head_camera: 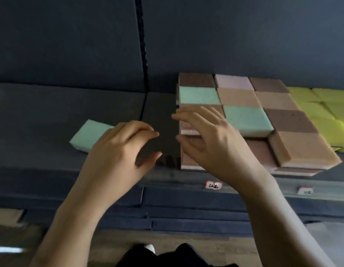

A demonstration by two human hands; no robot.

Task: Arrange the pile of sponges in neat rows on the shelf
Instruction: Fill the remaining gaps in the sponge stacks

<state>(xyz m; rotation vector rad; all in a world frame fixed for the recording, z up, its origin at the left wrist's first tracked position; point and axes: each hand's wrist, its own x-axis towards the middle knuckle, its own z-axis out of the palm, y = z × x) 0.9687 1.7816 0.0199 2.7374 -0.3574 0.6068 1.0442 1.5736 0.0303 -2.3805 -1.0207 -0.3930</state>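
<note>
Now you are between placements: both hands hover empty, fingers spread apart, over the dark shelf. Your left hand sits at frame centre, just right of the one loose green sponge lying alone at left centre. Your right hand hangs over the left edge of the sponge block, which fills the centre right in tidy rows, with yellow sponges beyond it at the far right. Next, I judge, you pick up that stray one and seat it flush against the block's left side.
</note>
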